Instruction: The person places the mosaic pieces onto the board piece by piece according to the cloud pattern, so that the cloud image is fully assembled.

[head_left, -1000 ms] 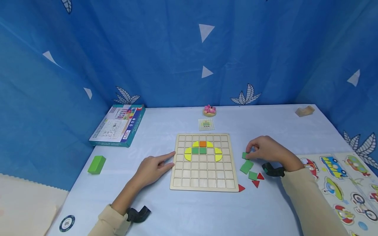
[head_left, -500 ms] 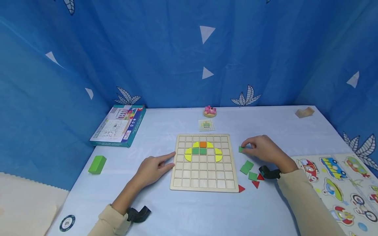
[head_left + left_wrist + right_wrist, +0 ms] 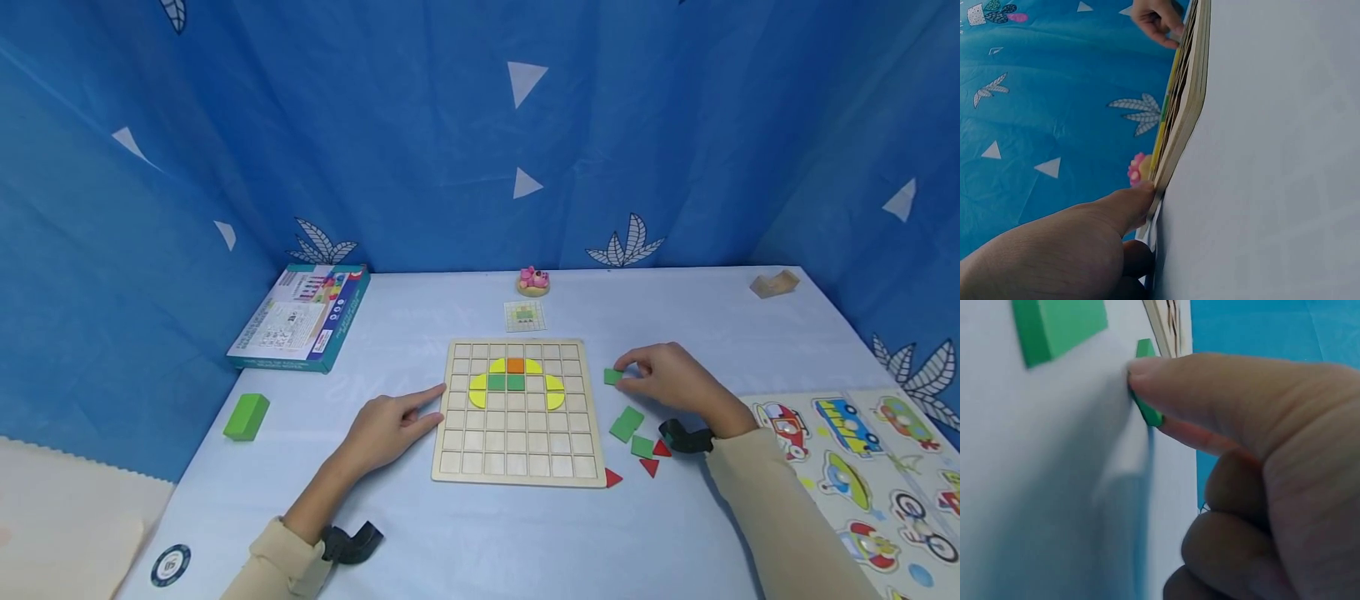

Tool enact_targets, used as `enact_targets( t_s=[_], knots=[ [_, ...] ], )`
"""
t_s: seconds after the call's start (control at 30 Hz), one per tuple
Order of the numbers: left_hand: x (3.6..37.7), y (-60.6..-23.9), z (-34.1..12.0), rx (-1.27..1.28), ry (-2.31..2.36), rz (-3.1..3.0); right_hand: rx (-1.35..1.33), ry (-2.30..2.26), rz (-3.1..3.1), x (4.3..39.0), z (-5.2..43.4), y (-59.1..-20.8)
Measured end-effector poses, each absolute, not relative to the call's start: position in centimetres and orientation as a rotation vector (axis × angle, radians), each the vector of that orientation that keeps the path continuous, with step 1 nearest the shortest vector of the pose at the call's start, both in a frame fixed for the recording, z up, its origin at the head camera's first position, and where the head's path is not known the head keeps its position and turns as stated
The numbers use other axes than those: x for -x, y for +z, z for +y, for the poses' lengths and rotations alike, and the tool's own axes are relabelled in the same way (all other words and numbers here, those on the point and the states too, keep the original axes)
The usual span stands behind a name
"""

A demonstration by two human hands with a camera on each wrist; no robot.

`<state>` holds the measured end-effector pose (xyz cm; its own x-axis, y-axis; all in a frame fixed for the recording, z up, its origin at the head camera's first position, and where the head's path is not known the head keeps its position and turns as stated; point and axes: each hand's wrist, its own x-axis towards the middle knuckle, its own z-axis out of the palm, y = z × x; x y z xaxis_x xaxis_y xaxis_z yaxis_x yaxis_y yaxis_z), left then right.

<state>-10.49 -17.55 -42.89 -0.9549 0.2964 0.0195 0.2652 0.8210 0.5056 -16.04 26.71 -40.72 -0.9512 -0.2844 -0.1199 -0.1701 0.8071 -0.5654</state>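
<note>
While the left hand (image 3: 386,429) lies flat on the tabletop (image 3: 480,533), fingers straight and relaxed, its index tip touches the left edge of the wooden grid board (image 3: 517,454); holds nothing. Left wrist view confirms: fingertip against the board's side.

Far left: green block (image 3: 246,417) near the tabletop edge, well apart from the hand. Behind it, teal game box (image 3: 302,317) lying flat by the curtain.

Board, centre: partly filled, upper rows only. Yellow curved pieces (image 3: 477,390) form an arc, w/ an orange square (image 3: 515,365) at top centre and two green squares (image 3: 506,382) just below it. Other cells bare wood. Behind the board: small pattern card (image 3: 523,316), then a pink figure on a wooden disc (image 3: 533,282) near the back edge.

Right of board: right hand (image 3: 671,379) pinches a small green tile (image 3: 612,376) betw. thumb and fingertips, just beside the board's right edge, level w/ the upper rows. Right wrist view: tile gripped at its edge. Cannot tell whether it rests on the tabletop or is raised.

Loose pieces below that hand: two more green pieces (image 3: 626,423), three red triangles (image 3: 649,467), one touching the board's lower right corner.

Far right: vehicle peg puzzle (image 3: 862,467); wooden block (image 3: 774,283) at back right corner.
</note>
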Motion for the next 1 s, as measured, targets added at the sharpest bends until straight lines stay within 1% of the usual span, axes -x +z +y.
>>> enact_targets(
  t_s=[0.23,0.73,1.0],
  knots=[
    [10.5,-42.9,-17.5,-0.466,0.8,2.943,0.362,-0.815,2.813,15.9,25.9,-40.7],
    [10.4,-42.8,-17.6,-0.453,0.802,2.943,0.555,-0.872,2.822,15.6,22.7,-41.0],
    [10.4,-42.8,-17.6,-0.462,0.798,2.948,0.655,-0.91,2.798,15.5,20.3,-40.3]
  ],
)
